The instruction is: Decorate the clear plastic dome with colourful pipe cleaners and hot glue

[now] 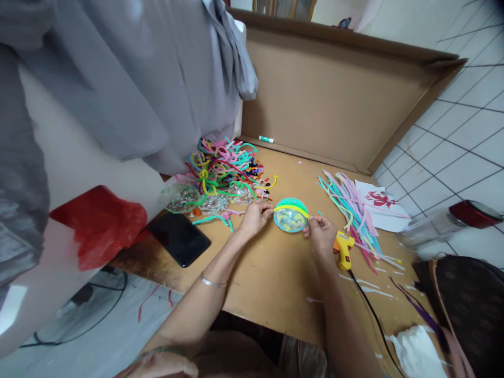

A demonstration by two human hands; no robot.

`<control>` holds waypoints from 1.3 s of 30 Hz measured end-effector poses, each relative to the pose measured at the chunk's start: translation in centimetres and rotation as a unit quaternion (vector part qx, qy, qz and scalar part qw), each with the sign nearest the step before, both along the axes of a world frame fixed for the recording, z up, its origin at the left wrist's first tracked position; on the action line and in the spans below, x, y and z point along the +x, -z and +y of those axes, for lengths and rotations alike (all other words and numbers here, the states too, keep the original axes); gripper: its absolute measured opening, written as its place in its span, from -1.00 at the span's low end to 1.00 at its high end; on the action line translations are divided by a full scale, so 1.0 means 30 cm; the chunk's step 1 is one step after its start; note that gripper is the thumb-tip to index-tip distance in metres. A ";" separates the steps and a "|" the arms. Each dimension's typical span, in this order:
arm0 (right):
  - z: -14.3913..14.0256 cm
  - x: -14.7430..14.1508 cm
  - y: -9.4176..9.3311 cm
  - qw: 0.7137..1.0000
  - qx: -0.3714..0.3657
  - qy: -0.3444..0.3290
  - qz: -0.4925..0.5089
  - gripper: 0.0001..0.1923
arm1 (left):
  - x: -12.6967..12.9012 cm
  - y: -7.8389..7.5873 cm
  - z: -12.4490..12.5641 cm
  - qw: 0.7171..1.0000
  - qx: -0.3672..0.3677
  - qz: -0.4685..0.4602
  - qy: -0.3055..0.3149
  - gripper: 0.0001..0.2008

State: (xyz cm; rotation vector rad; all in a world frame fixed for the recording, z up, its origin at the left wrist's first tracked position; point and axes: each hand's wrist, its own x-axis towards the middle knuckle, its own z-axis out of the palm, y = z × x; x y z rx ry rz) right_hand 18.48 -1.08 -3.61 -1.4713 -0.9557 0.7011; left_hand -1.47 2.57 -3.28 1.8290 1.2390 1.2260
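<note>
My left hand (256, 217) pinches the left end of a yellow pipe cleaner (292, 208). The fingers of my right hand (323, 232) are closed on its other end. Between the hands, the yellow strip lies across a clear plastic dome (290, 221) with a blue-edged rim, a green band and yellow bits showing in it. Both hands are just above the table, at the sides of the dome. Close to my right hand lies a yellow glue gun (345, 250) with a black cord.
Left of my hands are a heap of coloured pipe cleaners (224, 157), several clear domes (214, 202) and a black phone (180, 239). Rightward lie loose pipe cleaners (354, 202), a printed paper (380, 207), a bottle (433, 231) and a brown bag (468, 310). A cardboard wall (315, 94) stands behind.
</note>
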 end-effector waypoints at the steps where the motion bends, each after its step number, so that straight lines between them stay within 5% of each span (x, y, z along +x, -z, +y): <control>1: 0.000 0.001 0.000 1.000 0.000 0.001 0.001 -0.80 | -0.003 0.001 0.003 1.000 0.005 0.002 0.008 -0.83; 39: -0.008 -0.040 -0.009 0.999 0.001 0.001 0.044 -0.78 | -0.028 0.043 0.008 0.994 -0.068 0.082 0.004 -0.83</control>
